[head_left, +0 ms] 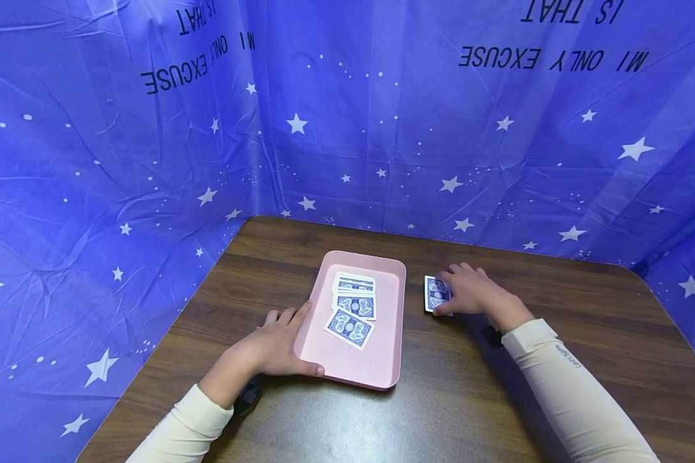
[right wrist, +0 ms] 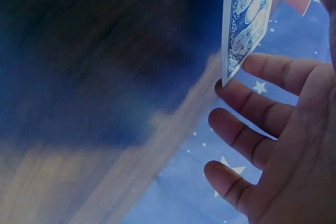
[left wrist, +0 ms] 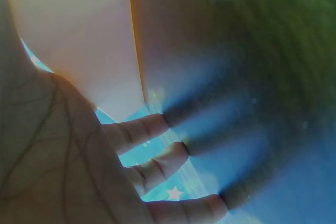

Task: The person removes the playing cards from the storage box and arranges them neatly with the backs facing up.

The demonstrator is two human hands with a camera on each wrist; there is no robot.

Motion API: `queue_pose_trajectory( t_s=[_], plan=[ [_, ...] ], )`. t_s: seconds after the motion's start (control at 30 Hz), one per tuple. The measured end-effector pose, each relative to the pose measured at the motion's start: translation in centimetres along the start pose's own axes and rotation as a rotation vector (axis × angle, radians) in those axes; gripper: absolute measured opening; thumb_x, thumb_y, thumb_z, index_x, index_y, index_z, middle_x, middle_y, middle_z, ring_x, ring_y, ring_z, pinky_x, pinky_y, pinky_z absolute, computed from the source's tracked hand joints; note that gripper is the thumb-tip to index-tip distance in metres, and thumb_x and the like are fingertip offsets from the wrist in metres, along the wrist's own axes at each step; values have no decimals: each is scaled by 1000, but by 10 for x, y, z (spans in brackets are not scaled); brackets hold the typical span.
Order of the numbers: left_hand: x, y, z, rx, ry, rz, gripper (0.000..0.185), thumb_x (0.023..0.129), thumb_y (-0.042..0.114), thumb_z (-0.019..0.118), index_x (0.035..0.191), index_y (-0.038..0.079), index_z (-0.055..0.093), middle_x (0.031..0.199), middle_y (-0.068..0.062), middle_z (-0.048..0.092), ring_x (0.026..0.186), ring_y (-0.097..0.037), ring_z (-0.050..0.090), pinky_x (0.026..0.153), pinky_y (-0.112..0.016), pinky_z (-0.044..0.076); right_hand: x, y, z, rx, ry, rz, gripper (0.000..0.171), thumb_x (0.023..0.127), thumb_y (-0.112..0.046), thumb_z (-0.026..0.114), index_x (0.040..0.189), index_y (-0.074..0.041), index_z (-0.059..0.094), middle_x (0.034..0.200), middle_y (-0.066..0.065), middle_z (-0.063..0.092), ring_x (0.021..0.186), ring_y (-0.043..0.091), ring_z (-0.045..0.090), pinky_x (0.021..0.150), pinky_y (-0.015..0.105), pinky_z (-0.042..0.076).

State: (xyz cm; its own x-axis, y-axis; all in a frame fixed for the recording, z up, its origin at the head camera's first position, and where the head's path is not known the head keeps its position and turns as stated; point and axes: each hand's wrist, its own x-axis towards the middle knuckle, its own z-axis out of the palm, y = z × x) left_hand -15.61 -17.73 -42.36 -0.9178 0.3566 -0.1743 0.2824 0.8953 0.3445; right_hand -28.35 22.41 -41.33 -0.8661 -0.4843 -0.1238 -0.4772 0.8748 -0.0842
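Observation:
A pink tray [head_left: 350, 366] stands in the middle of the table, with several blue-backed playing cards [head_left: 350, 328] lying overlapped in it. Along its left side rests my left hand [head_left: 275, 347], fingers spread and thumb on the near rim. In the left wrist view, three fingertips [left wrist: 176, 153] touch the table beside the tray wall. To the right of the tray, my right hand [head_left: 472, 292] holds a blue-backed playing card [head_left: 436, 294] by opposite edges, thumb near and fingers far. Fingertips touch the card's edge [right wrist: 247, 19] in the right wrist view; whether more cards lie under it, I cannot tell.
The brown wooden table [head_left: 336, 424] has a blue curtain [head_left: 347, 128] with white stars and lettering hanging behind it and at both sides. Dark bands [head_left: 248, 395] show at both wrists, below pale sleeves [head_left: 573, 386].

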Motion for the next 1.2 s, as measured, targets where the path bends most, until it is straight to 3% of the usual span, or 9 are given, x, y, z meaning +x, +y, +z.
queue_pose_trajectory(
  t_s=[1.2],
  plan=[
    [0,0,1,6,-12,-23,134,60,81,73,160,12,16,148,-18,40,129,-43,36,93,-67,41,10,-7,9,-5,-55,67,89,70,-63,77,134,-4,58,130,25,54,119,45,47,92,65,38]
  ],
)
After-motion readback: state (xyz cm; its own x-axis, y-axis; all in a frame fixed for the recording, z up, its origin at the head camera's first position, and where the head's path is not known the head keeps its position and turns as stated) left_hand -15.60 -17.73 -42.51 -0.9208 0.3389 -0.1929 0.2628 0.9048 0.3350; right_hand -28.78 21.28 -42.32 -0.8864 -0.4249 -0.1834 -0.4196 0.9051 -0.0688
